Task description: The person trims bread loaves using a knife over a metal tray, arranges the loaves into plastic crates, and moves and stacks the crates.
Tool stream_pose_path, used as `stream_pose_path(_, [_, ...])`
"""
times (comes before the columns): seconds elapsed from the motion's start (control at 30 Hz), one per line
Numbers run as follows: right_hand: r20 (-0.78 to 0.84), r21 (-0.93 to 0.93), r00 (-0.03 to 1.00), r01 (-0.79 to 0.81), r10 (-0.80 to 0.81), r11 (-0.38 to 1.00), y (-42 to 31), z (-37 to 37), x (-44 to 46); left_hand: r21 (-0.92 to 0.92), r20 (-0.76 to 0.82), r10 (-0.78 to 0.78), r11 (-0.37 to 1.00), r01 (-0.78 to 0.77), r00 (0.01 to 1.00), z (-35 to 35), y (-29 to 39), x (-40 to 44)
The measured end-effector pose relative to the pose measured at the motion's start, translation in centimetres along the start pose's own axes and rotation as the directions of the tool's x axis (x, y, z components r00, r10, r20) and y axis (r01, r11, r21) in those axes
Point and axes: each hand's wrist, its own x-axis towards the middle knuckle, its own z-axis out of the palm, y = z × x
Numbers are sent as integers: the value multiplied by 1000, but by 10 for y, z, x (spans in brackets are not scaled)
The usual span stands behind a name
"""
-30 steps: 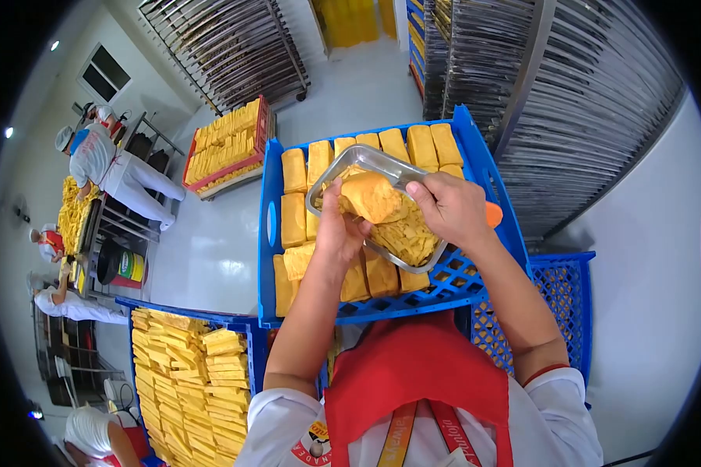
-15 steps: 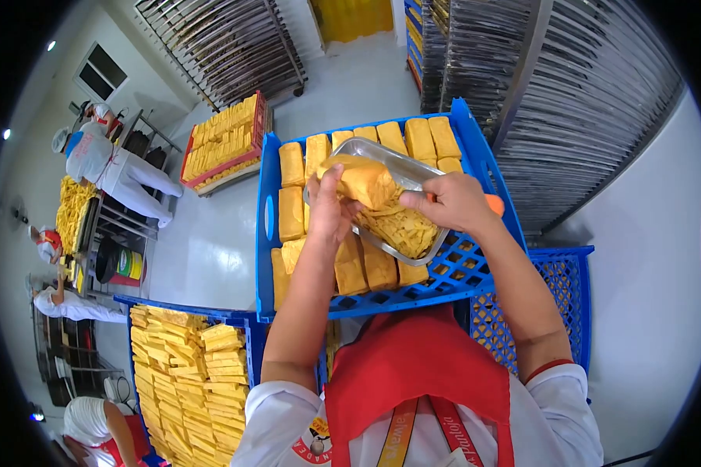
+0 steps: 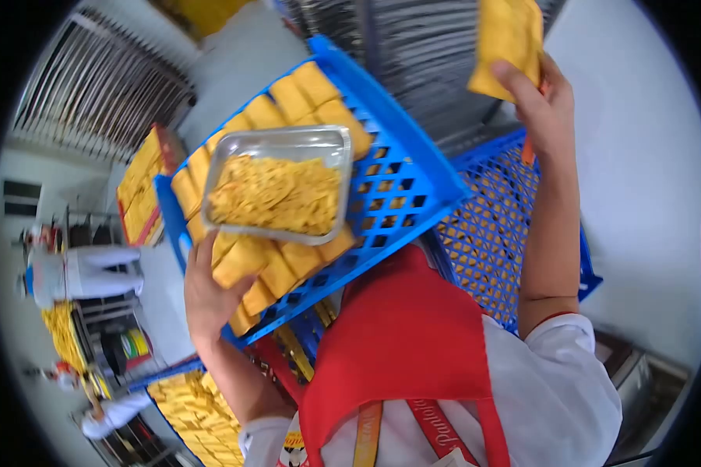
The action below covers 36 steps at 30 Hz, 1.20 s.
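My right hand (image 3: 544,105) is raised at the upper right, closed on a yellow bread loaf (image 3: 508,47). An orange handle (image 3: 529,149) also shows at that palm; the rest of this tool is hidden. My left hand (image 3: 220,289) has its fingers apart and holds nothing, beside the near left corner of a metal pan (image 3: 347,159). Whether its fingertips touch the pan or the bread below, I cannot tell. Yellow-brown bread trimmings (image 3: 276,194) fill much of the pan. It rests on rows of bread loaves (image 3: 292,97) in a blue crate (image 3: 413,175).
A lower blue crate (image 3: 487,226) stands at the right. Metal racks (image 3: 101,86) stand behind, and a red crate of bread (image 3: 142,187) is on the floor. Cut bread (image 3: 199,409) fills another crate at lower left. Co-workers (image 3: 51,276) stand at tables on the left.
My right hand has carried the loaf from above the pan to the upper right. My left hand has let go of it and moved down left. The view has turned.
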Motion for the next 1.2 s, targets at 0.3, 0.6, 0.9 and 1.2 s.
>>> stream_pose_path(0.3, [-412, -496, 438, -843, 799, 206, 411, -134, -199, 283, 5, -245, 930, 234, 969, 65, -28, -22])
stream_pose_path(0.6, [-275, -456, 317, -874, 908, 167, 503, -40, -192, 459, -49, -311, 837, 298, 949, 16, 21, -38])
stream_pose_path(0.9, [103, 58, 776, -630, 623, 775, 277, -65, 10, -483, -261, -220, 873, 70, 940, 29, 64, 1])
stream_pose_path(1.2, [691, -85, 664, 465, -284, 881, 6, 98, -50, -695, -289, -110, 707, -130, 951, 82, 54, 61])
